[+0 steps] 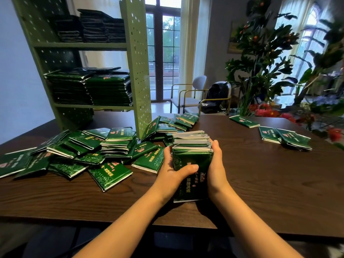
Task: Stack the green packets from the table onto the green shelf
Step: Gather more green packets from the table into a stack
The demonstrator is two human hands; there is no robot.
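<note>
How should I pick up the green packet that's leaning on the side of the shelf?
Pinch the leaning packet by its raised top edge, probably from above and the right. It stands tilted against the shelf's side panel, so that edge is free; other packets crowd its bottom.

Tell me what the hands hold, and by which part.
A stack of flat green foil packets, clamped by its sides: left hand left, right hand right.

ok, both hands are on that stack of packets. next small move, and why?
Probably raise the stack and carry it left toward the green shelf. The left hand and right hand grip it from both sides, its packets look squared up, and the middle tier's shelved stacks leave a gap above them.
</note>
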